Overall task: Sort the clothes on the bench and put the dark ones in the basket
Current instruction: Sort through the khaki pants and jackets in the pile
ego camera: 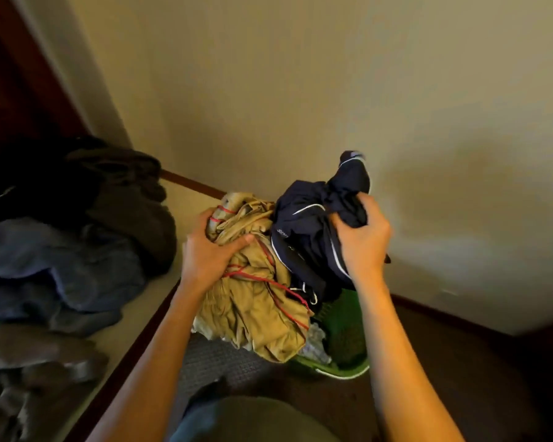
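My left hand (pixel 209 255) grips a bunched tan garment with red stitching (pixel 256 311), held in the air above the basket's left side. My right hand (pixel 361 237) grips a crumpled navy garment with white piping (pixel 310 231), raised right beside the tan one. Below both hangs the green basket (pixel 345 371) on the floor, mostly hidden by the clothes; a pale cloth shows inside it. On the bench (pixel 141 320) at the left lie dark clothes: a blue denim piece (pixel 61 275), a dark brown piece (pixel 134 212) and a grey one (pixel 39 362).
A beige wall (pixel 300 90) rises straight ahead, close behind the basket. A grey mat (pixel 211 358) lies on the dark floor between bench and basket. A dark wooden door frame (pixel 23 74) stands at the far left.
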Tool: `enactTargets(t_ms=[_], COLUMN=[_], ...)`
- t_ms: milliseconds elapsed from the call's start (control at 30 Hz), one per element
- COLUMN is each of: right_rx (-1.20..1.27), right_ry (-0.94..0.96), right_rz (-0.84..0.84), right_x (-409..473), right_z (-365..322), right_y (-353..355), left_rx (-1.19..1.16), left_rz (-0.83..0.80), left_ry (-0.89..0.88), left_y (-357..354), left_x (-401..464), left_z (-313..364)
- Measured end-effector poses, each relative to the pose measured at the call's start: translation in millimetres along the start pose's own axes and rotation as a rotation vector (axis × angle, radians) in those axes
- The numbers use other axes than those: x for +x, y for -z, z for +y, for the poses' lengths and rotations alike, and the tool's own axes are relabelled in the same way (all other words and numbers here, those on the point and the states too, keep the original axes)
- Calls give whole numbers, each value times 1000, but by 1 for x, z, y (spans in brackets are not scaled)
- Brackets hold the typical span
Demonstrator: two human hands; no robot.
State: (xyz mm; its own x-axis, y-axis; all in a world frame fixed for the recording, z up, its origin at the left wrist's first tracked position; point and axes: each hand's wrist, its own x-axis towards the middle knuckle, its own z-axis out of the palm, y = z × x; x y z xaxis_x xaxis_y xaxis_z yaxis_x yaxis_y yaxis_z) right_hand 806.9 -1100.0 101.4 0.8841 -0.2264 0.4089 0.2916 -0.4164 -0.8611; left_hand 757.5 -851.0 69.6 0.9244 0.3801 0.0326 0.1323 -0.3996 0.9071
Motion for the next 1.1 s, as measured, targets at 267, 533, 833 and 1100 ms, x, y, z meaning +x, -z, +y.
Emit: enactTargets(t_ms=[267,533,833,1100], right_rx=[-93,-255,-203,-254], right_ry=[-292,-558,-729,-845], right_rz=[149,-290,-265,-111], right_x=[-7,-31,-85,-111], right_z=[86,168,199,214], right_y=[13,-5,9,46], left_rx=[40,-39,-117,-228], left_rz=[-221,-254,-203,-202], left_ry=[27,77,198,257], left_y=[-66,-87,-122,-175], left_x=[38,58,64,46], left_z=[-18,-9,-20,-24])
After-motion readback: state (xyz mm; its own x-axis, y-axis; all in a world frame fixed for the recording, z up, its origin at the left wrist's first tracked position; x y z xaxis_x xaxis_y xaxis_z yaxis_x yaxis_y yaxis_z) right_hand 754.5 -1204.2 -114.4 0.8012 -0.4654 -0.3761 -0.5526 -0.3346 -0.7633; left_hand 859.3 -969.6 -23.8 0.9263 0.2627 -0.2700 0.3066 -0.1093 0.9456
